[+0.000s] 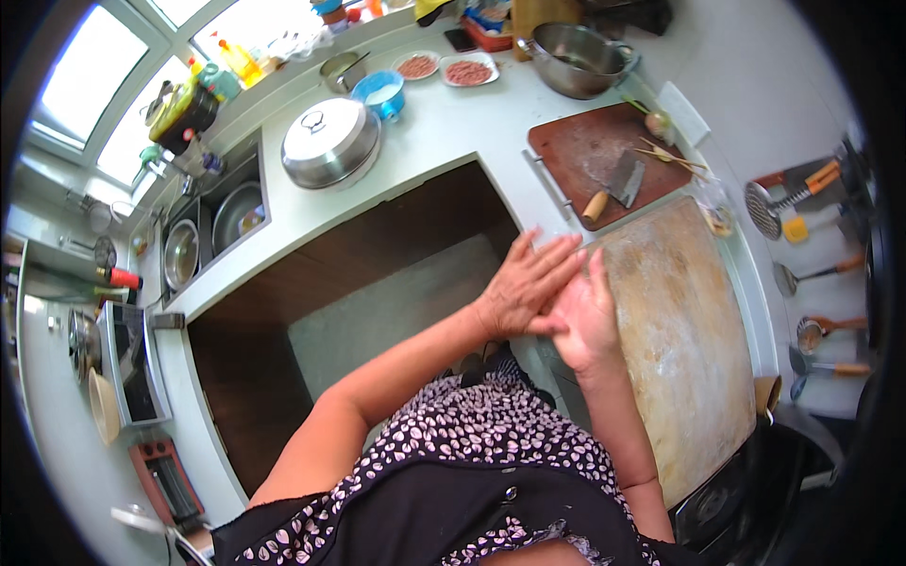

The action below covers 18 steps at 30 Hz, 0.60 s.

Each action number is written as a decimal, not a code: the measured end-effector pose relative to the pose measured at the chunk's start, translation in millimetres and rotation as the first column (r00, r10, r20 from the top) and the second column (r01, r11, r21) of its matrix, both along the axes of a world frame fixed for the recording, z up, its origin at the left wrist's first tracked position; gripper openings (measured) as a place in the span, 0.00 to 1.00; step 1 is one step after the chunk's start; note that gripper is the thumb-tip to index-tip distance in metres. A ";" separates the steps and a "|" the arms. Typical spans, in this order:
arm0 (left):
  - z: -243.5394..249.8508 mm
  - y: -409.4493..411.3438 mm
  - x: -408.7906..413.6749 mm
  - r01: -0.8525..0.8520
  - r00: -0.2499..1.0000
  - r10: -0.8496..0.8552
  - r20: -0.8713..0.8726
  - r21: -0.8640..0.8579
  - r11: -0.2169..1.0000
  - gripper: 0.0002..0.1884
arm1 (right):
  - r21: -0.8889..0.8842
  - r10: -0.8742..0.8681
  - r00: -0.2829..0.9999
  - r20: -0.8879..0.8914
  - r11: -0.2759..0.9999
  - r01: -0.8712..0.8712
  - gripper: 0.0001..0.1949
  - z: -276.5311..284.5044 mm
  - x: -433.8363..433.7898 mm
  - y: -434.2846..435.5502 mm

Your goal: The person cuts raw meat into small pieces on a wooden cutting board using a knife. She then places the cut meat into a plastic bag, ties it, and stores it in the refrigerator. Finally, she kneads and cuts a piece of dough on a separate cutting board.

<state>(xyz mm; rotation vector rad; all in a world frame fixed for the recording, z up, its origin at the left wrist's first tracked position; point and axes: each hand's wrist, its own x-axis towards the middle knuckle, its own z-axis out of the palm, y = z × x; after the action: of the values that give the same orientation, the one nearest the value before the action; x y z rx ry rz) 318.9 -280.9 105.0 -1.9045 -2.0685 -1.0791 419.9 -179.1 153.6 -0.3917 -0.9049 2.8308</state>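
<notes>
My left hand (520, 286) lies across the palm of my right hand (586, 322), back facing up, with its fingers extended. The right palm is turned upward and the thumb or a finger sticks up at its far side. Neither hand holds anything visible. They are in front of the left edge of a wooden board (679, 339) with whitish, flour-like marks. Beyond them a reddish-brown cutting board (601, 152) carries a cleaver (626, 179) with a wooden handle (596, 206), thin sticks (672, 157) and an onion-like bulb (658, 124).
A steel pot (577, 60), two plates of minced meat (468, 71), a blue bowl (379, 93) and a domed steel lid (333, 145) stand on the white counter (432, 138). Left is a sink (205, 212) with bowls. Utensils, including a ladle (787, 279), hang on the right wall.
</notes>
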 end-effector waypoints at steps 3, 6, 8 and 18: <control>-21.0 -0.4 -38.7 -0.261 0.865 0.269 0.424 -0.077 0.962 0.49 | 0.315 -0.004 1.000 -0.020 0.949 0.010 0.39 37.4 -9.0 10.5; -44.9 4.0 -71.2 -0.293 -0.255 0.209 0.944 -0.281 0.914 0.47 | 0.696 -0.030 0.965 -0.259 0.687 0.208 0.36 53.3 -38.2 3.5; -21.5 13.5 -65.9 -0.292 -0.434 -0.063 0.899 -0.074 0.954 0.47 | 0.920 0.021 0.926 -0.376 0.125 0.371 0.33 26.3 -75.2 11.6; 78.7 -103.6 -139.9 -0.452 -0.077 -0.276 0.958 0.213 0.866 0.34 | 0.991 -0.091 0.988 -0.125 0.041 0.129 0.10 -97.7 -230.3 36.6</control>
<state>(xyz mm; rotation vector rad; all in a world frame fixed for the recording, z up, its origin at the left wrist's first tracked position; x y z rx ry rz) 179.0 -384.5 183.7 -0.2836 -1.6781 -3.2895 189.7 -142.6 55.9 -0.1503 -2.3659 1.2979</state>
